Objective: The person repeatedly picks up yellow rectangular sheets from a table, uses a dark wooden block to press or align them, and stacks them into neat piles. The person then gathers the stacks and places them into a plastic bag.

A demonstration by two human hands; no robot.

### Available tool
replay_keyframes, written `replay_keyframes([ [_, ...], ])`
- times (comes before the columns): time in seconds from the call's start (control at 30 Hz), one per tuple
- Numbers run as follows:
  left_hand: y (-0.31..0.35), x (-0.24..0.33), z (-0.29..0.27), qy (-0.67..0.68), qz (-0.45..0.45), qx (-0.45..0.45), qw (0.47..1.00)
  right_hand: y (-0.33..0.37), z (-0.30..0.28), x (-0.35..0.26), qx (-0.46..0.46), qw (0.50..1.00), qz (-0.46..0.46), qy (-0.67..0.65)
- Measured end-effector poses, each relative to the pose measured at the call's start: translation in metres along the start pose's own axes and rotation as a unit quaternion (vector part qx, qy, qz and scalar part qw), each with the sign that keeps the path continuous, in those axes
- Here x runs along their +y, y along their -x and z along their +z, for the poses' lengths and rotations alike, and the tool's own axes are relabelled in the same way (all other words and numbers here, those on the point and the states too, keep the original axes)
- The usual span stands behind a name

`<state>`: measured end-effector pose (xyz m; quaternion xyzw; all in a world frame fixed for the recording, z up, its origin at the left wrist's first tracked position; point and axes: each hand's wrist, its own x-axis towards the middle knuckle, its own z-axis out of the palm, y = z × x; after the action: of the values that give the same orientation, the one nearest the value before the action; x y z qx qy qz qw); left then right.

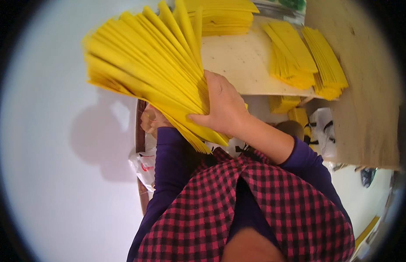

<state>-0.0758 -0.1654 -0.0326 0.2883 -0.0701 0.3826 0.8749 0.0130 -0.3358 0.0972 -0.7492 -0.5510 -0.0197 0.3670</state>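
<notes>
A thick bundle of yellow folded sheets (pixel 146 56), fabric-like or paper, spreads out like a fan toward the upper left. My right hand (pixel 224 102) is closed around its narrower end, thumb lying across the front and fingers hidden at the far side. Behind the bundle's lower edge is my left hand (pixel 153 118), partly covered by the sheets. Its fingers are mostly hidden, so I cannot make out its grip. The bundle is tilted and held up in front of my body, its outer end slightly blurred.
On a pale wooden table (pixel 235 61) lie a yellow stack (pixel 224 19) at the back and two fanned yellow bundles (pixel 294 54) at the right. A wooden panel (pixel 364 87) stands at the right, a white wall (pixel 50 131) at the left. White bags (pixel 323 131) sit below the table.
</notes>
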Motion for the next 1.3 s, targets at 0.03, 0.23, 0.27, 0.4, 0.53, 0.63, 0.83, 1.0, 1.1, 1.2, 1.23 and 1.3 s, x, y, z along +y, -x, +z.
replay_keyframes([
  [0.03,0.000,0.003,0.001,-0.022,0.015,0.011,1.000,-0.003,-0.001,-0.007,-0.006,1.000,-0.022,0.011],
  [0.23,-0.005,0.009,0.001,-0.164,0.066,0.113,0.978,-0.001,0.010,-0.038,-0.034,0.991,-0.110,0.074],
  [0.27,-0.007,0.009,0.000,-0.176,0.069,0.127,0.974,0.002,0.013,-0.042,-0.036,0.987,-0.130,0.084],
  [0.4,-0.021,0.003,0.006,-0.223,0.065,0.164,0.959,0.004,0.001,-0.045,-0.064,0.985,-0.149,0.064],
  [0.53,-0.024,0.003,0.008,-0.257,0.063,0.185,0.947,0.006,-0.012,-0.054,-0.146,0.984,-0.100,-0.009],
  [0.63,-0.024,0.004,0.008,-0.270,0.061,0.191,0.942,-0.002,-0.012,-0.057,-0.154,0.978,-0.076,-0.118],
  [0.83,-0.026,0.005,0.011,-0.296,0.055,0.197,0.933,-0.040,-0.007,-0.065,-0.138,0.957,-0.053,-0.250],
  [1.0,-0.026,0.008,0.012,-0.306,0.053,0.201,0.929,-0.056,-0.009,-0.078,-0.172,0.947,-0.045,-0.267],
  [1.1,-0.025,0.007,0.013,-0.314,0.051,0.204,0.926,-0.058,-0.005,-0.079,-0.151,0.940,-0.074,-0.297],
  [1.2,-0.024,0.006,0.014,-0.322,0.049,0.206,0.923,-0.064,0.001,-0.077,-0.128,0.946,-0.104,-0.279],
  [1.23,-0.024,0.007,0.014,-0.324,0.050,0.206,0.922,-0.065,0.001,-0.077,-0.120,0.948,-0.108,-0.274],
  [1.3,-0.024,0.007,0.014,-0.327,0.052,0.208,0.920,-0.066,0.002,-0.077,-0.107,0.951,-0.116,-0.265],
])
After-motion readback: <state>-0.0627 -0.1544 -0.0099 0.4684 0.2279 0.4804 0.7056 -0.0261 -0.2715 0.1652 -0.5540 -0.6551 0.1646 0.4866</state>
